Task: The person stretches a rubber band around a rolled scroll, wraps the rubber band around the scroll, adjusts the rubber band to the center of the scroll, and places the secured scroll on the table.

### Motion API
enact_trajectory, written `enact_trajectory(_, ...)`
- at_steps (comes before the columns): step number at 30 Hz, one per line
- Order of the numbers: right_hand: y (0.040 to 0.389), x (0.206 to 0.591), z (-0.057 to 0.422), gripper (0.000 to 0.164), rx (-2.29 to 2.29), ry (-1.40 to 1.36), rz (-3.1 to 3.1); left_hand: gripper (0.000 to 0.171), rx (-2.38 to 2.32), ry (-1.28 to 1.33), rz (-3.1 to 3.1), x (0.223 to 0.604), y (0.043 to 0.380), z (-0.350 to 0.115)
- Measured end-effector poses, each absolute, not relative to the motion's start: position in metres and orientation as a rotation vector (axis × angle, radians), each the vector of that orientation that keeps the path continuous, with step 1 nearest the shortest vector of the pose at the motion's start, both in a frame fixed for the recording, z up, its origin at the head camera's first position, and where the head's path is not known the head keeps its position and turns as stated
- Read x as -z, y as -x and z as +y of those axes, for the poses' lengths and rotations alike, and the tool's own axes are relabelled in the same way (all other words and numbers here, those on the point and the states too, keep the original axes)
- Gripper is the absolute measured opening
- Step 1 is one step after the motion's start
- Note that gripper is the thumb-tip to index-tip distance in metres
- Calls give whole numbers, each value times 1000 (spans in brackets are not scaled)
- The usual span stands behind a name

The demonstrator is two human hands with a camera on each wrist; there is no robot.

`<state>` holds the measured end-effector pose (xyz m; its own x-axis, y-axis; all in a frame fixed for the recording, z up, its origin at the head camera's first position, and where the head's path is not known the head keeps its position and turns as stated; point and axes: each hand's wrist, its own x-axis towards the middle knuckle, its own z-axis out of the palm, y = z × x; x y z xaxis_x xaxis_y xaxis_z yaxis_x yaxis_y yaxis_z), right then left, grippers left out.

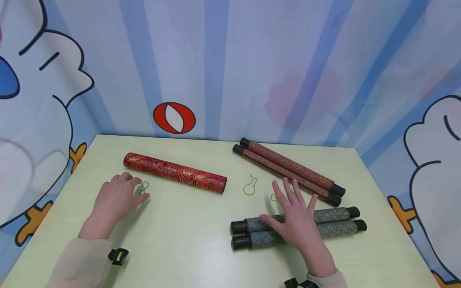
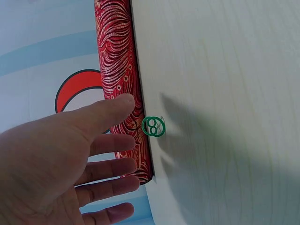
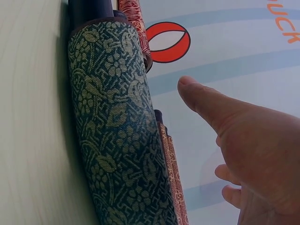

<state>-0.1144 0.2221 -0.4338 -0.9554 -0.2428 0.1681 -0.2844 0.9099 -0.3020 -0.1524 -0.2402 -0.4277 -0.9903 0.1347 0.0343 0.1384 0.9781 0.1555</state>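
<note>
My left hand [image 1: 117, 198] hovers over the left of the table with its fingers loosely spread and holding nothing. Just beyond its fingertips is a green rubber band [image 2: 153, 126], twisted into small loops. A scroll in red and gold patterned cloth [image 1: 174, 172] lies behind that hand. On the right, my right hand [image 1: 299, 222] is spread wide above two grey-green patterned scrolls [image 1: 335, 229] with black end knobs; the right wrist view shows a gap between it and the nearer scroll [image 3: 115, 117]. Thin yellow rubber bands [image 1: 251, 185] lie near it, one [image 1: 273, 197] partly by its fingers.
Two brown patterned scrolls [image 1: 284, 164] with black ends lie side by side at the back right. A pale wooden table [image 1: 187, 232] carries everything. Behind it and at the sides hangs a blue striped cloth [image 1: 245, 72] with cartoon figures.
</note>
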Motion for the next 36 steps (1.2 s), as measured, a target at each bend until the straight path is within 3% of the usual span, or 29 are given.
enact_trajectory(9,114,433,221,100,-492,-413,-2946,36,175,201,-3113,430,158,-241)
enact_trajectory(36,114,434,218,99,-518,-424,-2963,23,235,170,-3200,437,167,-237)
